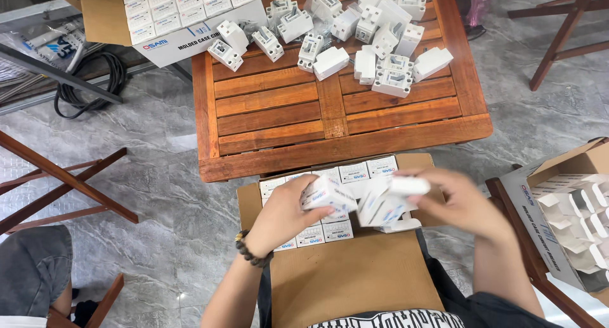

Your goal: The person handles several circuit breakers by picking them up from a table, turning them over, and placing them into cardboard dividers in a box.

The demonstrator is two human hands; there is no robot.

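At the far left, a seated person's knee (32, 264) is seen on the floor side, apart from the work. Further right, at the top, an open carton (171, 17) packed with small white boxes is propped against the wooden surface (279, 122); about fifteen box ends can be counted in it. Across the back of the surface a heap of white breaker units (355, 36) is spread, roughly twenty, though overlaps prevent an exact count.

Below, on the lap, a second open carton (342, 271) is held, with near ten boxed units visible in rows. The left hand (282, 217), wearing a bead bracelet (252, 250), is closed around one small white box (328, 195) just above that carton. The right hand (460, 201) is curled around another white box (390, 198), which is blurred and appears partly opened. Unboxing seems to be the step in hand; the next move is judged to call for a steady pull with the box braced.

At the right edge, a third carton (571, 220) holding empty white inserts is seen.
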